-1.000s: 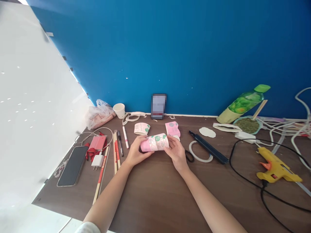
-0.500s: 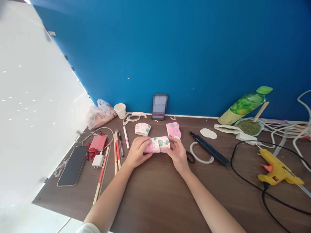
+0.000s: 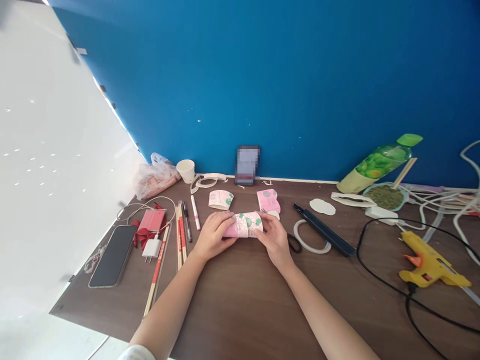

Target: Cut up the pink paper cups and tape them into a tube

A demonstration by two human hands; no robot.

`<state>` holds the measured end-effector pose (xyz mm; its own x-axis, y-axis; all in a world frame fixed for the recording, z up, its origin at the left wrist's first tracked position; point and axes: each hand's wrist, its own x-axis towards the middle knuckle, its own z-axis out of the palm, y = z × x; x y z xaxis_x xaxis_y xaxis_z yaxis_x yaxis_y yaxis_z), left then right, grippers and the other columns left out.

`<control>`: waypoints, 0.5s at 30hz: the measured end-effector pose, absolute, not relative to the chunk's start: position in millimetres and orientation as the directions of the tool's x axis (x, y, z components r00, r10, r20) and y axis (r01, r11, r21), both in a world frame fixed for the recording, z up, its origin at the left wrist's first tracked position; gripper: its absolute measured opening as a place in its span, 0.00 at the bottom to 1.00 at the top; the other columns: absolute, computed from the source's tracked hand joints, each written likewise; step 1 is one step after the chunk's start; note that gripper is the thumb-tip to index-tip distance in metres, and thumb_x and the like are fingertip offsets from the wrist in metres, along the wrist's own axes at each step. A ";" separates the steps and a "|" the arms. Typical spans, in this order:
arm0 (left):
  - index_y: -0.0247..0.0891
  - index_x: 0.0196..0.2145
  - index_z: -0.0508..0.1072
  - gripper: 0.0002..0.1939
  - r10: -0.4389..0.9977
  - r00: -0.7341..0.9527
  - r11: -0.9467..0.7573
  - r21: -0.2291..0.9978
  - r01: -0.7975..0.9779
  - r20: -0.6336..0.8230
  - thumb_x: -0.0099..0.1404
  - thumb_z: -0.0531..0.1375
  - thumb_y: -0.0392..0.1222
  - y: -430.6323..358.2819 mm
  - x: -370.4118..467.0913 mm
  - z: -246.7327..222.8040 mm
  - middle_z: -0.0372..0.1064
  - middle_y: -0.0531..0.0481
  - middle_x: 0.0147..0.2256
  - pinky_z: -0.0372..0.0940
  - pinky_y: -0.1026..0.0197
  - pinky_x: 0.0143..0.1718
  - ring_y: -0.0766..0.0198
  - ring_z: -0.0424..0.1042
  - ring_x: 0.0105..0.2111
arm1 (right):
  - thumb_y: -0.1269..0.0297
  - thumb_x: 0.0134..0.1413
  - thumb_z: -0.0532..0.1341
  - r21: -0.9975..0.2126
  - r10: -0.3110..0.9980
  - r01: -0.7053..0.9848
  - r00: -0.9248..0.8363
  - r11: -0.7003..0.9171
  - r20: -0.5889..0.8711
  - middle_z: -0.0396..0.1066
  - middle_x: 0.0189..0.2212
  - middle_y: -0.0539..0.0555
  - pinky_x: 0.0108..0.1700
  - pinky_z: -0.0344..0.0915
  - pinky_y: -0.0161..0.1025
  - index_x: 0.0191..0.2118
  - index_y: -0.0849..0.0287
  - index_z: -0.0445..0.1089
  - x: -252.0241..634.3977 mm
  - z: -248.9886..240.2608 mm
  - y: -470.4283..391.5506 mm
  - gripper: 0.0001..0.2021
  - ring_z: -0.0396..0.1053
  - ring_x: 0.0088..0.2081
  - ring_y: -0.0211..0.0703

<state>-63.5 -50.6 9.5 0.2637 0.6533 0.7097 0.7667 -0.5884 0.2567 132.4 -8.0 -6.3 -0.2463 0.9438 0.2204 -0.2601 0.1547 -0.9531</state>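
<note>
Pink-and-white paper tube (image 3: pixel 243 225) is sideways, left hand (image 3: pixel 213 236) and right hand (image 3: pixel 275 240) gripping its ends, in from the brown worktop's (image 3: pixel 240 300) back edge.

Pink paper roll (image 3: pixel 243 225) (hand-held)

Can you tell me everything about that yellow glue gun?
The yellow, pistol-shaped, plastic-looking glue gun lies on its side on the brown, wood-look table. It has an orange trigger, a small red switch and a thin black cable. A pale, round stick pokes out behind. No hand touches it.
</note>
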 end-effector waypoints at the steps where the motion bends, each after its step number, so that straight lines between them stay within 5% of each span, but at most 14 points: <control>1: 0.37 0.51 0.62 0.23 0.653 0.265 -0.588 0.255 0.767 0.709 0.58 0.60 0.38 -50.6 -63.3 9.7 0.67 0.38 0.49 0.63 0.49 0.49 0.53 0.66 0.50 | 0.63 0.47 0.66 -0.954 0.943 -0.259 -0.249 0.154 0.220 0.65 0.49 0.56 0.53 0.63 0.50 0.47 0.52 0.66 132.2 -6.1 -8.1 0.19 0.64 0.53 0.51; 10: 0.37 0.48 0.64 0.23 0.632 0.218 -0.580 0.267 0.770 0.744 0.55 0.62 0.39 -49.0 -66.7 8.6 0.68 0.39 0.46 0.63 0.50 0.47 0.54 0.68 0.47 | 0.58 0.50 0.63 -0.956 0.933 -0.217 -0.255 0.199 0.252 0.63 0.53 0.57 0.56 0.60 0.52 0.49 0.51 0.63 134.3 -4.3 -8.3 0.20 0.60 0.56 0.52; 12: 0.38 0.47 0.65 0.24 0.630 0.056 -0.507 0.356 0.785 0.775 0.53 0.64 0.41 -48.1 -72.6 9.4 0.68 0.41 0.45 0.63 0.51 0.47 0.54 0.69 0.46 | 0.57 0.53 0.60 -0.955 0.942 -0.202 -0.214 0.217 0.259 0.63 0.53 0.57 0.57 0.58 0.53 0.48 0.51 0.64 133.7 -3.9 -6.7 0.17 0.60 0.56 0.51; 15: 0.37 0.46 0.66 0.25 0.591 -0.402 -0.283 0.646 0.709 0.700 0.51 0.66 0.43 -45.8 -84.2 9.9 0.68 0.43 0.43 0.64 0.54 0.46 0.56 0.69 0.44 | 0.58 0.54 0.59 -0.969 0.959 -0.063 -0.140 0.238 0.245 0.66 0.50 0.56 0.55 0.62 0.53 0.46 0.52 0.65 124.5 -1.8 0.9 0.14 0.64 0.53 0.49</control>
